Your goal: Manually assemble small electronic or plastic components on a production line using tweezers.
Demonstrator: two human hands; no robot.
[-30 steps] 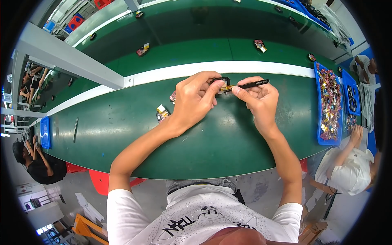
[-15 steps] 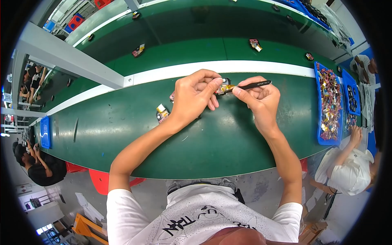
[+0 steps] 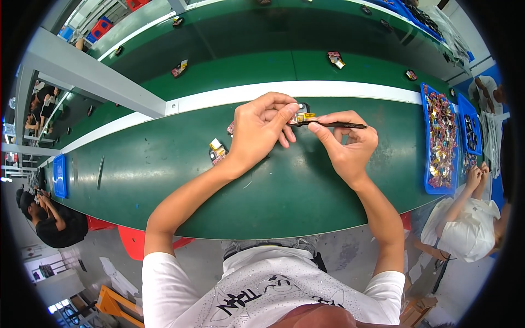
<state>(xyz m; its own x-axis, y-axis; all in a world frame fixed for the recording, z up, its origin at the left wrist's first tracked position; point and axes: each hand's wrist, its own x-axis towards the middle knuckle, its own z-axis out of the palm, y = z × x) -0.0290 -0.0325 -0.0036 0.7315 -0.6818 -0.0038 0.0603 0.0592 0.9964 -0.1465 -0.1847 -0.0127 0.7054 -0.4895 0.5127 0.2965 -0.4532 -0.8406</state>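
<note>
Above the green bench, my left hand (image 3: 258, 130) pinches a small black electronic assembly (image 3: 304, 108) with a yellow flexible strip, partly hidden by the fingers. My right hand (image 3: 350, 146) grips a pair of black tweezers (image 3: 349, 125) between thumb and fingers. The tweezers' tip meets the assembly near its yellow strip; the exact contact is too small to make out. Beside my left wrist lies a small pink, white and yellow electronic part (image 3: 217, 152). Another pink part (image 3: 230, 129) peeks out behind that hand.
Past a white rail (image 3: 219, 99), similar assemblies (image 3: 336, 59) ride a green conveyor belt (image 3: 251, 65). At right stands a blue tray (image 3: 442, 188) heaped with small parts. A blue bin (image 3: 60, 176) and a thin strip (image 3: 100, 172) are at left. Co-workers sit on both sides.
My right hand has shifted slightly, and the tweezers now lie flatter, their rear end lower. The assemblies on the belt have slid a little left. My left hand has stayed put.
</note>
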